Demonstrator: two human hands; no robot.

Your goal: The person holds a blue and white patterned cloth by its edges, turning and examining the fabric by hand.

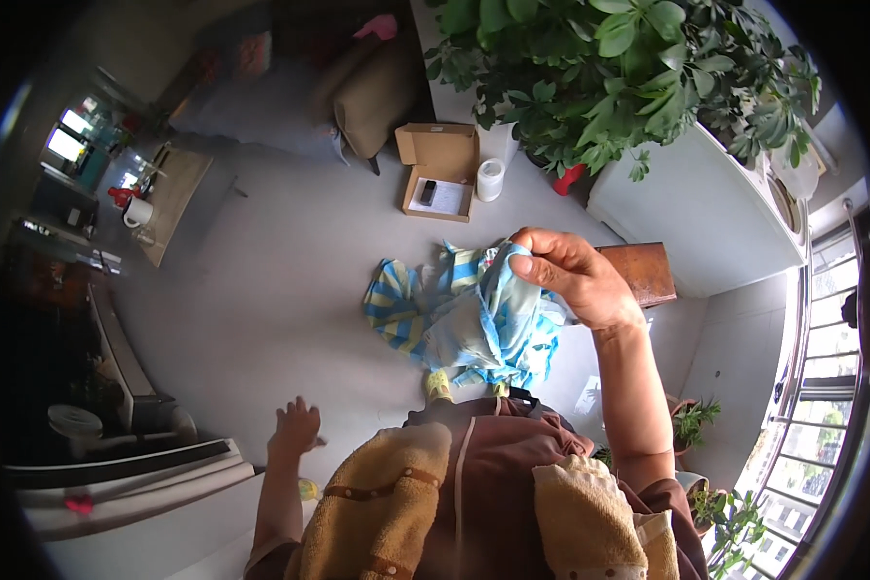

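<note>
A crumpled piece of thin cloth [464, 309] with blue, yellow and pale stripes hangs in front of me above the floor. My right hand [580, 275] pinches its upper right edge between thumb and fingers. The cloth falls in loose folds and spreads to the left; I cannot make out what kind of item it is. My left hand [298, 425] is low on the left, apart from the cloth, its fingers spread and holding nothing. A mustard towel [382, 498] drapes down both sides of my brown top.
An open cardboard box [435, 200] with a small black object stands ahead beside a white cylindrical container [490, 180]. A large leafy plant [638, 68] overhangs a white appliance [696, 213] at right. Nearby is a brown wooden piece [638, 274]. A low table [176, 193] stands left.
</note>
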